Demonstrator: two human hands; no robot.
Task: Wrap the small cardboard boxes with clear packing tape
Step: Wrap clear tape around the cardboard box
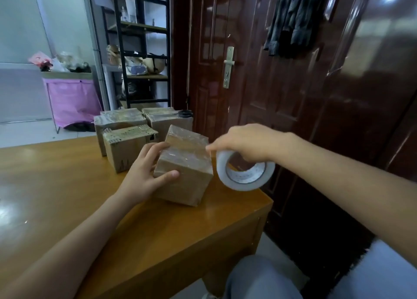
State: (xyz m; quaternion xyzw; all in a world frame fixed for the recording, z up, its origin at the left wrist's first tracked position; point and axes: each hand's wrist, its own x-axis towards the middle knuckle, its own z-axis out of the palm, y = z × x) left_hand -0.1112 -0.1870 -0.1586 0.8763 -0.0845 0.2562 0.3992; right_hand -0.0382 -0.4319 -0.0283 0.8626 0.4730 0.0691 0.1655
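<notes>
Left hand [144, 174] grips a taped cardboard box [185, 174]; at its three o'clock, right hand [246, 144] holds the tape roll [244, 171] touching it.

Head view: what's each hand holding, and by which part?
Left hand grips the near box by its left side, thumb on the front face. Right hand holds the tape roll, fingers through its core.

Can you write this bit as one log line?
left hand: holds brown cardboard box | right hand: grips white tape roll | on wooden table

Dim, soft-focus room; glare on glossy door [293, 73].
</notes>
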